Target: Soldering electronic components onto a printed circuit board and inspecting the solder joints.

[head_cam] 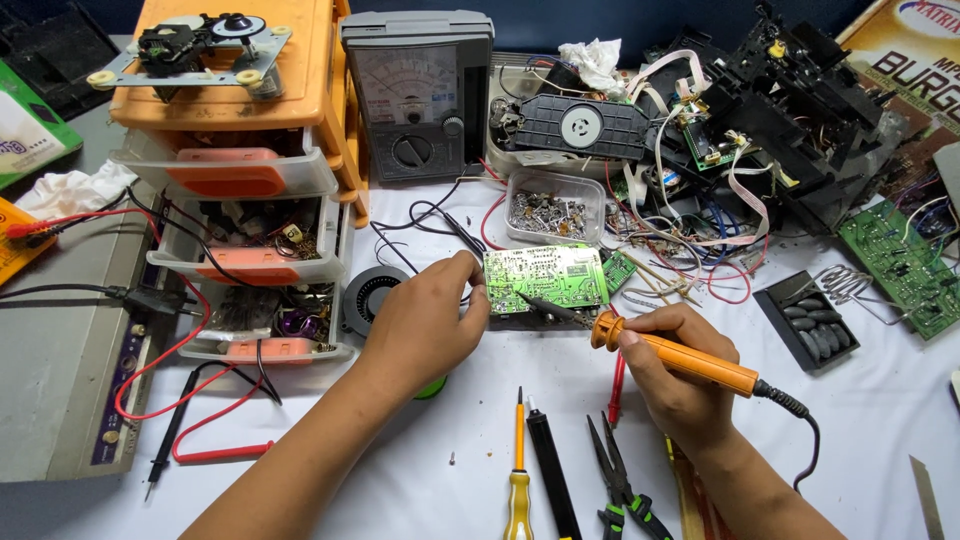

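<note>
A yellow-handled screwdriver (518, 480), a black probe (553, 475) and a pair of pliers (620, 485) lie on the white surface (860, 420) at the near edge, just below a green circuit board (546, 277) that sits tilted at the centre. The left hand (425, 322) grips the board's left edge, its fingers (470, 272) curled and closed on it. The right hand (672, 372), right of the board, is clamped round the orange handle of a soldering iron (676, 357), whose dark tip rests on the board's lower part. Just behind the board stands a clear tub of small metal parts (553, 206); farther back, a grey analogue meter (417, 95). Left of the board rises an orange set of clear drawers (250, 190), with red and black test leads (180, 400) trailing in front of it. Right of the board, tangled wires and dismantled black casings (790, 110) crowd the surface, with a second green board (900, 265) beyond. A green packet (25, 125) lies far left of the board.
</note>
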